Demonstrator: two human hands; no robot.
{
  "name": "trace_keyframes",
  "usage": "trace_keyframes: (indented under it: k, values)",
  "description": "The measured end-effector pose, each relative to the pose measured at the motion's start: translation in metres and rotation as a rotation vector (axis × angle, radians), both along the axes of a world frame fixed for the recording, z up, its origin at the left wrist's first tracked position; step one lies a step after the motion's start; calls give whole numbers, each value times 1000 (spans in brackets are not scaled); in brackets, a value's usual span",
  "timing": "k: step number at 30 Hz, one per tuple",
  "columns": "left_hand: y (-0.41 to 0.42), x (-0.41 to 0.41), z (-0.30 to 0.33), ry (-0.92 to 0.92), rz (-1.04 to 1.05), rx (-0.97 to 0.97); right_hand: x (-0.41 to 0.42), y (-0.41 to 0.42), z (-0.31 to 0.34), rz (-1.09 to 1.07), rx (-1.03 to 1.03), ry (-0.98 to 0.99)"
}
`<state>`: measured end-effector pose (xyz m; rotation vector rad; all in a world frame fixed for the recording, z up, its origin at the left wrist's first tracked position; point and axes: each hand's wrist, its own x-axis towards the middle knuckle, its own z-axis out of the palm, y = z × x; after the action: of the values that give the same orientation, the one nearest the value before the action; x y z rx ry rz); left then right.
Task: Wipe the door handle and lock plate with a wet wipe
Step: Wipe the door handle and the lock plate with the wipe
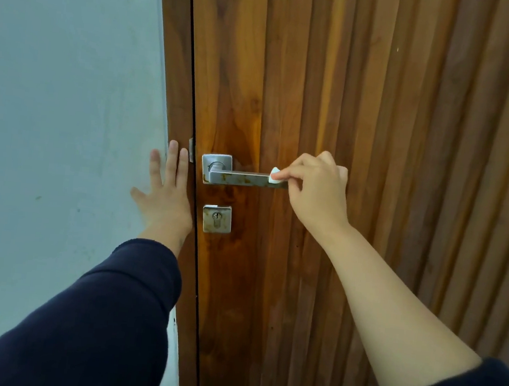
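Door handle: one metal lever handle (242, 178), centre of the frame, lying level on a square rose at its left end; brownish spots show along the bar, and its right end is covered by the right hand.
Lock plate: one square metal plate (217, 218) with a keyhole, just below the rose, spotted brown along its edges, touched by neither hand.
Wet wipe: one small white folded wad (274, 175), pressed on the top of the handle bar near its right end; only a corner shows, the rest is hidden under the fingers.
Right hand: right hand (317, 192), right of centre, its grip closed on the wet wipe between thumb and fingertips, knuckles toward the door; forearm bare, the dark sleeve pushed up at the lower right corner.
Left hand: left hand (166, 190), left of centre, flat and spread wide, holding nothing, palm against the door frame (176, 92) and the wall edge; the palm side is hidden.
Left sleeve: one dark blue sleeve (95, 317), lower left, cut off by the frame edge.
Door: one brown wooden door (379, 111) with vertical slats, filling the right half, cut off on three sides.
Wall: pale blue-grey wall (63, 96), left half.
Latch plate: a small metal piece (191, 149) at the door edge, upper left of the rose, too narrow to make out.
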<state>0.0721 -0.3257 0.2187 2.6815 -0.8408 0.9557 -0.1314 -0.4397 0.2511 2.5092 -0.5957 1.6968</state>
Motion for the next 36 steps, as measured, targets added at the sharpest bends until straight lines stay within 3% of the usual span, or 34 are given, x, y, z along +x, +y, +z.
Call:
trace_keyframes:
  k: [3,8,23,36]
  values:
    - [0,1,0,-2,3,-5,1,-5,-6,-50,-60,-73]
    - [1,1,0,0,-6,-1,12,3,-14,-74,-179,-23]
    - [1,4,0,8,-28,-14,22,12,-26,-117,-33,-260]
    - [1,8,-2,6,-51,-10,43,29,-16,-55,-95,-215]
